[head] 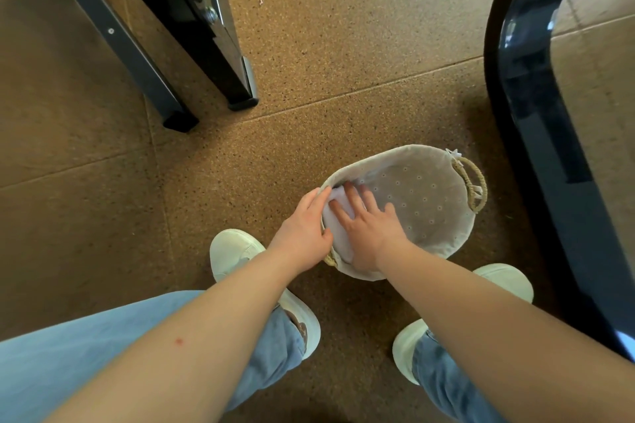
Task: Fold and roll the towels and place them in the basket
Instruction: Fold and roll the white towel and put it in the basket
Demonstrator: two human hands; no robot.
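Observation:
An oval basket [443,161] with a pale dotted cloth lining and rope handles stands on the floor between my feet. A white rolled towel [340,233] lies inside it against the left end wall. My left hand [302,233] rests on the basket's left rim, its fingers curled over the towel's outer side. My right hand [369,233] lies flat on the towel's inner side with straight, spread fingers pressing it toward the wall. Most of the towel is hidden between the two hands.
The floor [309,45] is speckled cork tile. Black metal furniture legs [154,86] stand at the upper left. A glossy black curved table edge [536,113] runs down the right side. My white shoes [240,257] flank the basket.

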